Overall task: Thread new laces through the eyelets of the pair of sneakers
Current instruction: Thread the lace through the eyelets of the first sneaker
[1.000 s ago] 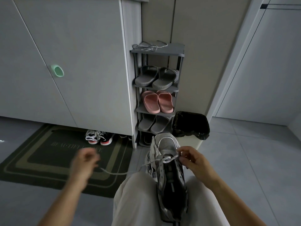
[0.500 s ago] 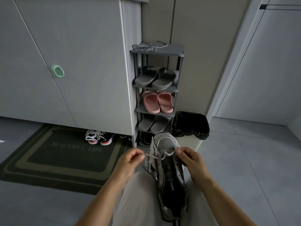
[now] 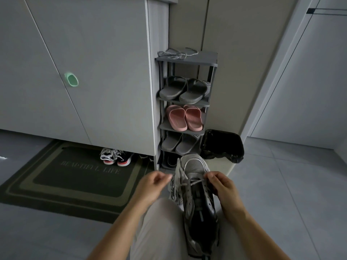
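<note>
A grey and silver sneaker (image 3: 197, 199) lies on my lap between my thighs, toe pointing away from me. A white lace (image 3: 185, 182) crosses its lowest eyelets near the toe. My left hand (image 3: 153, 185) sits just left of the sneaker and pinches one end of the lace by its tip. My right hand (image 3: 221, 186) is at the sneaker's right side, fingers curled, pinching the lace at an eyelet. A loose grey lace (image 3: 177, 53) lies on top of the shoe rack (image 3: 212, 61).
The grey rack holds grey slippers (image 3: 183, 90) and pink slippers (image 3: 185, 117). A black-lined bin (image 3: 222, 144) stands right of it. Red, white and black sneakers (image 3: 116, 156) sit under the white cabinet (image 3: 93, 72). A dark doormat (image 3: 75, 171) covers the floor at left.
My left hand, which was far out to the left with the lace stretched, has come back in beside the sneaker's toe. My right hand stays at the eyelets.
</note>
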The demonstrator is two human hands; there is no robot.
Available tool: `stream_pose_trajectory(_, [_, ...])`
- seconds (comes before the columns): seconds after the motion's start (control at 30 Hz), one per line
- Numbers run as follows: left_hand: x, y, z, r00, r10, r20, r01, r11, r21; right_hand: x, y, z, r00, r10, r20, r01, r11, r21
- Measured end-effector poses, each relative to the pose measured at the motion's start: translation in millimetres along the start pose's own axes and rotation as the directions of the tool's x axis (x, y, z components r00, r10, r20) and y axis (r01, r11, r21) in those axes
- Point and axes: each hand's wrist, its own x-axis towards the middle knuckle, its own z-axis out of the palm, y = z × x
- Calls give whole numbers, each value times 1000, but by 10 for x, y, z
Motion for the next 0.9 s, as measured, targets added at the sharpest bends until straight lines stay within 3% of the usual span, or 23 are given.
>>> stream_pose_trajectory(0.23, [259, 453, 496, 994, -102, -40, 83, 940, -331, -19, -102, -65, 999, -19, 51, 24, 995, -96])
stream_pose_trajectory(0.3, [249, 543, 451, 998, -49, -29, 33, 913, -408, -27, -123, -85, 999, -12, 31, 15, 996, -86])
stream_pose_trajectory(0.4, [192, 829, 303, 985, 163, 52, -122, 882, -456, -8, -245, -42, 999, -39, -11, 39, 999, -29])
stream_pose_trajectory(0.53, [28, 1211, 138, 870, 435, 233, -398, 898, -190, 81, -548, 54, 983, -27, 183, 3, 991, 132])
stream_pose_trajectory(0.63, [-106, 1151, 98, 798, 416, 436, -508, 854, 115, 102, -819, 55, 957, -25, 288, -71, 946, 316])
stream_pose_trajectory(0.7, [-138, 939, 43, 842, 371, 392, -455, 878, 147, 92, -970, 0, 963, -24, 269, -79, 927, 366])
stream_pose_trajectory(0.8, [-161, 449, -160, 940, 271, 209, -315, 923, 221, 77, -1035, -121, 981, 19, 192, -84, 937, 339])
stream_pose_trajectory(0.9, [-230, 0, -385, 967, 79, 243, -181, 884, 430, 93, -921, -199, 994, 81, 72, -98, 958, 269])
